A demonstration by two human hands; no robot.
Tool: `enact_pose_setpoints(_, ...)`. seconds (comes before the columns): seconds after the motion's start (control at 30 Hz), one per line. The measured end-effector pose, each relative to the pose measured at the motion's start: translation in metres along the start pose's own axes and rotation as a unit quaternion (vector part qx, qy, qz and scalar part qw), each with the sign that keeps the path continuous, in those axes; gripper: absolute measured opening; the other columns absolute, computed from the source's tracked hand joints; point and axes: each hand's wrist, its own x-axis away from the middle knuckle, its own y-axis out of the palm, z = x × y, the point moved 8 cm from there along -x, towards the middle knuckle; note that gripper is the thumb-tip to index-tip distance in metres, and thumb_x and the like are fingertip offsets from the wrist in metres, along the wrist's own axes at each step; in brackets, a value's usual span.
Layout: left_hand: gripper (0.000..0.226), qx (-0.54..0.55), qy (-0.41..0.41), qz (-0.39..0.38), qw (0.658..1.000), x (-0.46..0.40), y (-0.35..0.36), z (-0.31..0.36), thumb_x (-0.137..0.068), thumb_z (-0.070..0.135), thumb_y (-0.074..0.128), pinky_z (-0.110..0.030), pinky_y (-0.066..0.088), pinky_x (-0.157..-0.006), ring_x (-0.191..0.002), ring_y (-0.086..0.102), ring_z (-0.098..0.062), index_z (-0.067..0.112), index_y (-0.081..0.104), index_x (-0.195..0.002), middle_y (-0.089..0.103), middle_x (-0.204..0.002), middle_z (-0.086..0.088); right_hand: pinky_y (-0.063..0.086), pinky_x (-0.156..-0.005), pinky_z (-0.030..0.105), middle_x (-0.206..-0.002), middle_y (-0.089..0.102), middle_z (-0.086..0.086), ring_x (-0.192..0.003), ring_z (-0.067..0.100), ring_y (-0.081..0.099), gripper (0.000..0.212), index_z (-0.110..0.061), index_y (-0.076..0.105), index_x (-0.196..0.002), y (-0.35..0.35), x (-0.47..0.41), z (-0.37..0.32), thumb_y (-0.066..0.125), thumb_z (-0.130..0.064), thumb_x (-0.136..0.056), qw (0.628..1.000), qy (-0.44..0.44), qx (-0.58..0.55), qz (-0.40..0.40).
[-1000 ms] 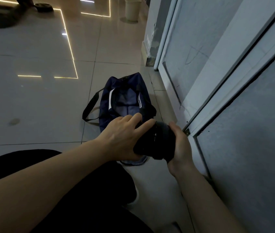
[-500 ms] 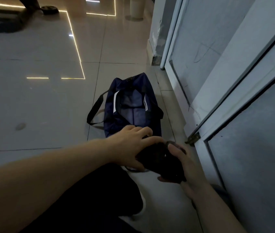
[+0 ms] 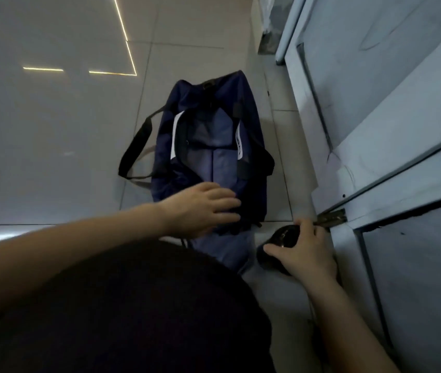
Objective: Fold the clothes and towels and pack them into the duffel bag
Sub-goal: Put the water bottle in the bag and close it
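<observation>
Navy blue fabric duffel bag (image 3: 208, 146) lies lengthwise on pale glossy tiled floor (image 3: 52, 130), top unzipped and gaping, black webbing strap (image 3: 136, 152) looped out on its left side. Left hand (image 3: 203, 208) rests flat on bag's near end, fingers straight and spread, gripping nothing. Right hand (image 3: 305, 254) sits just right of bag's near corner, fingers curled round small dark rolled bundle (image 3: 276, 246) pressed to floor; what bundle is cannot be told. Grey metal-framed door (image 3: 375, 130) stands along right, brass hinge (image 3: 331, 219) close by right fingertips. Black-clad knee (image 3: 133, 305) fills foreground.
</observation>
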Motion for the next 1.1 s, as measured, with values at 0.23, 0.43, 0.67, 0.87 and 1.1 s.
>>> enact_pose_setpoints(0.23, 0.081, -0.039, -0.076, -0.103, 0.991, -0.051, 0.109, 0.004, -0.078, 0.054, 0.064, -0.067, 0.005, -0.110, -0.145, 0.016, -0.028, 0.028, 0.032, -0.148, 0.023, -0.158, -0.005, 0.042, -0.080, 0.034, -0.143, 0.031, 0.006, -0.121, 0.031, 0.045, 0.088, -0.028, 0.032, -0.139, 0.030, -0.031, 0.022, 0.077, -0.053, -0.068, 1.000, 0.002, 0.030, 0.004)
enact_pose_setpoints(0.43, 0.097, -0.002, -0.217, -0.105, 0.971, -0.035, 0.141, -0.033, -0.073, 0.062, 0.064, -0.073, -0.002, -0.105, -0.144, 0.010, -0.040, 0.037, 0.013, -0.151, 0.024, -0.156, -0.016, 0.044, -0.085, 0.033, -0.140, 0.030, 0.004, -0.122, 0.027, 0.041, 0.086, -0.031, 0.030, -0.138, 0.037, -0.022, 0.021, 0.076, -0.052, -0.069, 0.997, -0.030, 0.049, 0.045)
enact_pose_setpoints(0.67, 0.083, 0.018, -0.211, -0.123, 0.970, -0.029, 0.147, -0.027, -0.083, 0.060, 0.049, -0.074, -0.001, -0.104, -0.142, 0.012, -0.048, 0.038, 0.008, -0.152, 0.024, -0.156, -0.015, 0.044, -0.086, 0.036, -0.138, 0.032, 0.006, -0.121, 0.029, 0.041, 0.085, -0.030, 0.030, -0.136, 0.039, -0.021, 0.021, 0.075, -0.053, -0.069, 0.996, -0.043, 0.061, 0.048)
enact_pose_setpoints(0.87, 0.094, 0.014, -0.203, -0.148, 0.968, -0.031, 0.149, -0.025, -0.083, 0.054, 0.059, -0.074, 0.008, -0.104, -0.142, 0.014, -0.048, 0.037, -0.004, -0.151, 0.021, -0.157, -0.013, 0.041, -0.086, 0.034, -0.144, 0.026, 0.006, -0.126, 0.030, 0.038, 0.090, -0.031, 0.024, -0.141, 0.040, -0.022, 0.021, 0.076, -0.052, -0.070, 0.997, -0.045, 0.054, 0.038)
enact_pose_setpoints(1.1, 0.096, 0.041, -0.199, -0.185, 0.961, -0.033, 0.154, -0.021, -0.093, 0.021, 0.053, -0.066, 0.020, -0.107, -0.143, 0.006, -0.047, 0.036, -0.028, -0.142, 0.004, -0.160, -0.013, 0.041, -0.101, 0.043, -0.150, 0.031, 0.003, -0.134, 0.025, 0.035, 0.112, -0.031, 0.020, -0.148, 0.033, -0.020, 0.055, 0.088, -0.040, -0.058, 0.984, 0.060, -0.170, 0.003)
